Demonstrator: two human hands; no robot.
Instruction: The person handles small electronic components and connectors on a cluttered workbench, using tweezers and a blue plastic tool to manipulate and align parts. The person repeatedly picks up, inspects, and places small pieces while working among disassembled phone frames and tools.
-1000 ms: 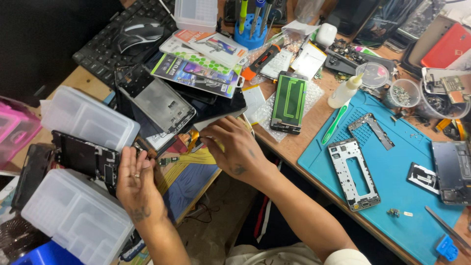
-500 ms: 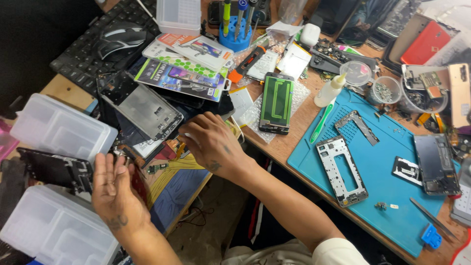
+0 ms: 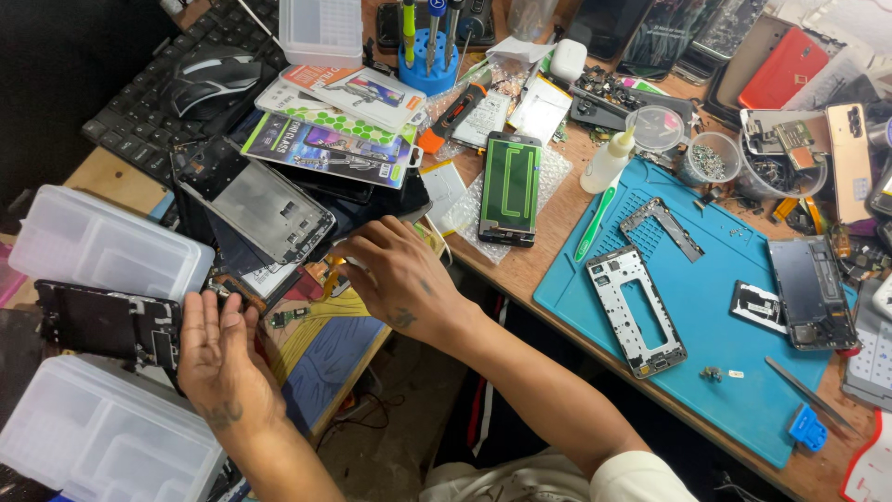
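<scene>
Phone parts lie strewn over our counter (image 3: 548, 244); our left hand (image 3: 223, 358) sits at the near left edge, palm up, fingers loosely together, fingertips just touching a small dark component (image 3: 226, 296) beside a black phone frame (image 3: 102, 321); whether anything is pinched we cannot tell; our right hand (image 3: 400, 274) reaches flat into the heap, fingers spread and slightly curled, tips at the lower corner of a grey metal back plate (image 3: 265, 209); it grips nothing that we can see

Progress, as we judge it: disassembly looks well advanced; a bare silver midframe (image 3: 636, 311) and a stripped phone body (image 3: 813, 293) rest apart on the blue work mat (image 3: 743, 400), loose screws (image 3: 711, 374) near them; nothing appears rejoined, so sorting and refitting seem left

Materials: mat is rubbery, matt, ribbed at one corner; midframe is thin stamped metal, rectangular with a long cut-out; back plate dull, brushed, flat; a green-faced display panel (image 3: 509, 186) is glossy, lying on bubble wrap; two clear plastic compartment boxes (image 3: 102, 242) at left are cloudy and hard; black keyboard (image 3: 139, 112) and mouse (image 3: 214, 79) at far left; blue round holder (image 3: 429, 65) stands upright with screwdrivers
</scene>
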